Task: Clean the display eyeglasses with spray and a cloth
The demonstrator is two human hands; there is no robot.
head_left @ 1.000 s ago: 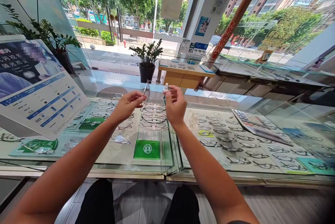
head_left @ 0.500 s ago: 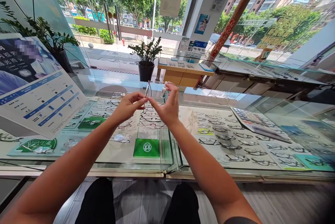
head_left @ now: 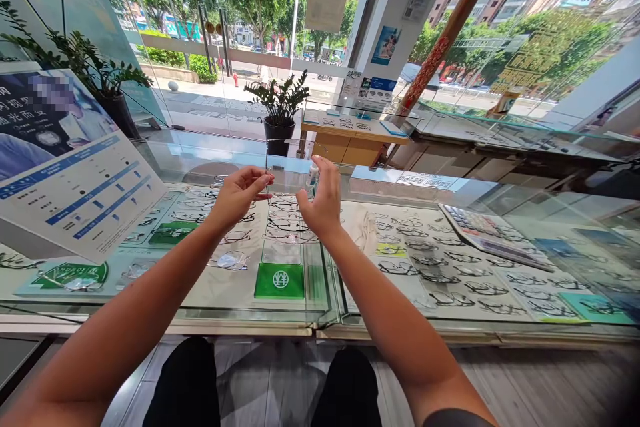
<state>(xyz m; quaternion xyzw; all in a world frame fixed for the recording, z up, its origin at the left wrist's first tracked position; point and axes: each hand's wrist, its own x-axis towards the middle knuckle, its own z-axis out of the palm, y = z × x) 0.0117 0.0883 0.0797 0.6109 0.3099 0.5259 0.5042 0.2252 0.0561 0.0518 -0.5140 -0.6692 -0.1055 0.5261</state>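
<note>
My left hand is raised over the glass counter and pinches a thin-rimmed pair of glasses at one end; its slim frame rises from my fingertips and one arm runs level toward the right. My right hand is close beside it, curled round a small white bottle with its tip up. Both hands hover above rows of spectacle frames laid out under the glass.
A slanted poster board stands at the left. A calculator lies on the glass at the right. Potted plants stand beyond the counter, near a wooden table. A green logo card sits in the case.
The glasses have turned in my left hand, with one arm now swung out level. My right hand has let go of the frame and dropped slightly, still holding the bottle.
</note>
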